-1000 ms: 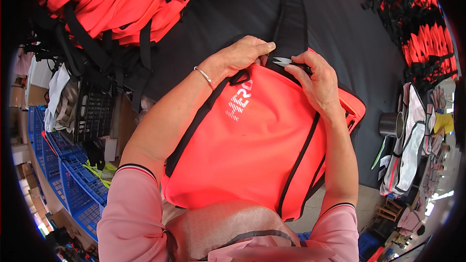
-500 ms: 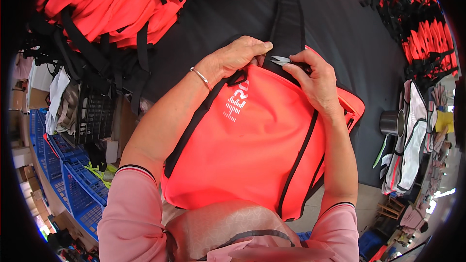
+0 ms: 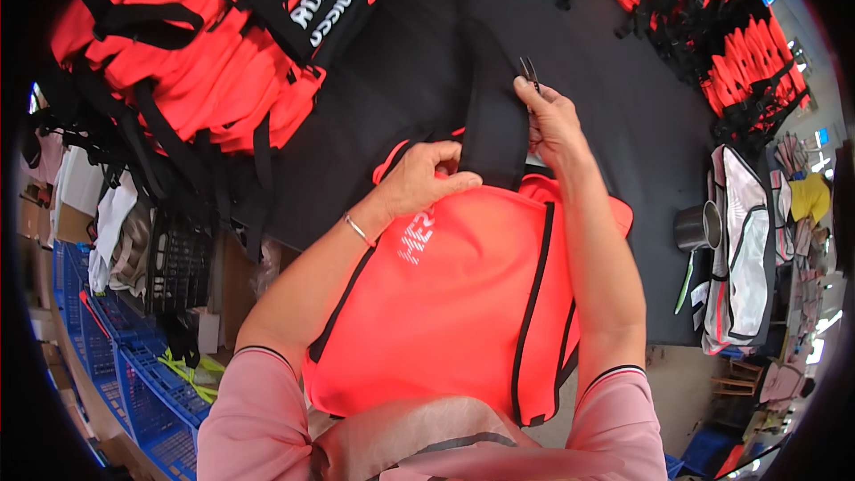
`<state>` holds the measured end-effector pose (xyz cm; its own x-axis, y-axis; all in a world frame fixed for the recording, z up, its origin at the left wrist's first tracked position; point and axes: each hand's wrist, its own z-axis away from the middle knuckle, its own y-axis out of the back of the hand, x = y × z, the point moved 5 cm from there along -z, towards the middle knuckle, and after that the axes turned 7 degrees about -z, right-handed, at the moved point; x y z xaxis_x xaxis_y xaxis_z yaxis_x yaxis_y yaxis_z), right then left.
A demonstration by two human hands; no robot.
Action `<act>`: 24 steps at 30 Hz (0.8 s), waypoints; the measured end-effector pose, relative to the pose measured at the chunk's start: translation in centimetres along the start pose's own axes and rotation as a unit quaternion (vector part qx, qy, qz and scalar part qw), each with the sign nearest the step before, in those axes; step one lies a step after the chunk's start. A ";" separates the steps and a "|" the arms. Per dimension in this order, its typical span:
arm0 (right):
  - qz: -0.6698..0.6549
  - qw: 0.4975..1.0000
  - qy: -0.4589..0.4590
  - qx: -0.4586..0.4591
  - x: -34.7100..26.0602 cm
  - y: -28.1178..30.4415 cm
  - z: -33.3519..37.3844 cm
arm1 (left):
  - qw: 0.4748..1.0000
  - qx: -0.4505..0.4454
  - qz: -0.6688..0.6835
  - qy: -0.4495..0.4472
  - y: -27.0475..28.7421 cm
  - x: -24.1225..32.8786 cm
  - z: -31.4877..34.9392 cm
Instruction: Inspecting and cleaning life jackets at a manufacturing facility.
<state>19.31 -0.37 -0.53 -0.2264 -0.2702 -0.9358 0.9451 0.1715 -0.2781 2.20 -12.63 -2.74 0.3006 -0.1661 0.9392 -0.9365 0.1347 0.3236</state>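
A bright red-orange bag (image 3: 436, 312) with black piping and white printing lies in front of me, its lower end against my lap. From its top edge a wide black padded strap (image 3: 495, 116) runs away across the table. My left hand (image 3: 414, 180) pinches the bag's top edge beside the strap base, thumb on the red fabric and some fingertips hidden behind it. Along the strap's right side, my right hand (image 3: 556, 125) is closed around small thread snips (image 3: 529, 71). Their two thin blades stick up beyond the thumb, slightly apart and touching nothing.
A black-covered table (image 3: 623, 125) spreads beneath the bag. Red and black bags are heaped at far left (image 3: 187, 53), with more stacks at far right (image 3: 748, 62). A metal cup (image 3: 697, 227) stands beside a white bag (image 3: 741, 249). Blue crates (image 3: 147, 374) are at left.
My right hand has carried the snips away from the strap base, up along the strap's right side, and the blades now point away. My left hand has shifted down onto the bag's top edge.
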 end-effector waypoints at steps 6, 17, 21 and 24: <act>0.041 0.980 0.189 0.036 -3.5 -2.8 6.2 | 0.999 0.002 -0.024 0.048 2.5 1.2 0.4; 0.083 0.967 0.238 -0.032 4.0 -3.8 18.8 | 0.944 0.136 0.301 0.026 7.5 7.9 -4.2; 0.156 0.956 0.243 -0.059 2.9 -2.0 20.9 | 0.949 0.195 0.247 0.000 4.7 10.7 -1.0; 0.098 0.958 0.269 0.031 -2.7 -0.1 21.6 | 0.979 -0.009 0.202 0.018 -0.7 11.8 3.8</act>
<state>24.86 -20.10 6.69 -0.1160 0.2910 -0.9497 0.9903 0.1071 -0.0882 5.71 -18.42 7.65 -0.0883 -0.0613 0.9942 -0.9770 0.2000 -0.0744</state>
